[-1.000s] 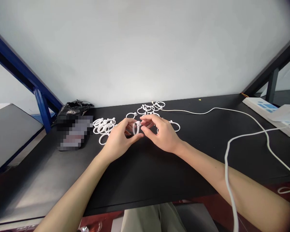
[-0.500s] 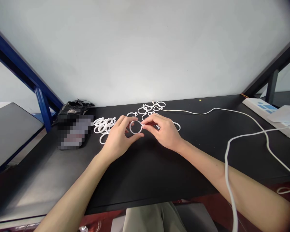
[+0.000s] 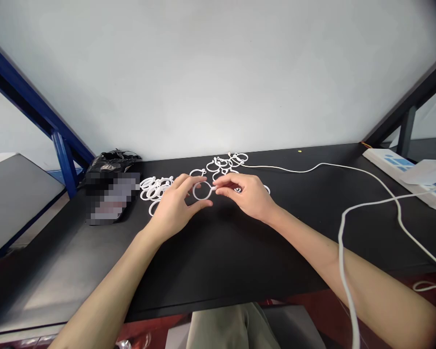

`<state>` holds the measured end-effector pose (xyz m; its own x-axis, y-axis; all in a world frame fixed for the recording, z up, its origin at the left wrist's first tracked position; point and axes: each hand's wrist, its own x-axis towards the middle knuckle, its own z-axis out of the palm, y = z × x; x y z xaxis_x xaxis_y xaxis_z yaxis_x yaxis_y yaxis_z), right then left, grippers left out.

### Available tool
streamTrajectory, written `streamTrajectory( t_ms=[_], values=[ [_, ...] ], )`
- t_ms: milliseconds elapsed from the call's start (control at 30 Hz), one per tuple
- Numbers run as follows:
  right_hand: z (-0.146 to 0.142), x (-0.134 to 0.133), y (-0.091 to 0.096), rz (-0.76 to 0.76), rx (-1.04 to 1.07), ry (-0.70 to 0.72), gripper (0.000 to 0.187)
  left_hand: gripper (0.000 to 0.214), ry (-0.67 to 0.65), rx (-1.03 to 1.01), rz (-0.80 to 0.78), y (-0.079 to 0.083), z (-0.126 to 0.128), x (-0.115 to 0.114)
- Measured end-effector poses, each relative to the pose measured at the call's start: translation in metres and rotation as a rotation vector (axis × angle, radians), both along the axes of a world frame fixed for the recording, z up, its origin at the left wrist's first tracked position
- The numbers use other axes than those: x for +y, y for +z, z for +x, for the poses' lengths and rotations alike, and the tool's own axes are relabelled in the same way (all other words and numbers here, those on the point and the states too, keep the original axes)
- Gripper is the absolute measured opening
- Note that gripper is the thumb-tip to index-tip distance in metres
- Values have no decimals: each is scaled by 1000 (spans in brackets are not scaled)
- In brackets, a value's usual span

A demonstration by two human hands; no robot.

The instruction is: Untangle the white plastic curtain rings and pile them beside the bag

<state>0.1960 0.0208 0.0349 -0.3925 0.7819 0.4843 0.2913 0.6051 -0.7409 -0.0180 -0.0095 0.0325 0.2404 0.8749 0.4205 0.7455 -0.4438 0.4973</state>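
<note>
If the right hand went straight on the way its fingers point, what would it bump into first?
Probably the left hand. The right hand points leftward, pinching the white ring that both hands hold. The pile of rings lies farther on; depth is unclear.

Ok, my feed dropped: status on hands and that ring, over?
Left hand and right hand both pinch one white ring. Ring piles behind them. White cable crosses right forearm.

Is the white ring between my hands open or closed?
Looks closed: the ring shows an unbroken loop, though the right hand pinches its joint, hiding that spot.
</note>
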Motion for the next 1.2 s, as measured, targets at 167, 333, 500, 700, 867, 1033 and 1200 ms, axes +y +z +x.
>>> streamTrajectory(
  t_ms=[167,333,500,700,867,1033,1200],
  values=[
    [16,14,3,140,-189,-264,14,39,304,69,109,0,-18,8],
    [30,20,8,46,-591,-445,19,46,521,241,49,-6,-32,14],
    [31,19,10,-90,-751,-489,28,52,487,288,8,-8,-26,12],
    [25,14,9,-98,-770,-436,18,31,255,112,42,-1,-13,9],
    [20,8,11,-88,-596,-376,10,22,60,83,21,-2,-2,2],
    [11,0,13,-108,-98,-210,15,38,-106,-30,-126,-1,10,-7],
    [-8,-12,6,-260,186,-38,19,47,-213,-122,-243,0,15,-12]
  ],
)
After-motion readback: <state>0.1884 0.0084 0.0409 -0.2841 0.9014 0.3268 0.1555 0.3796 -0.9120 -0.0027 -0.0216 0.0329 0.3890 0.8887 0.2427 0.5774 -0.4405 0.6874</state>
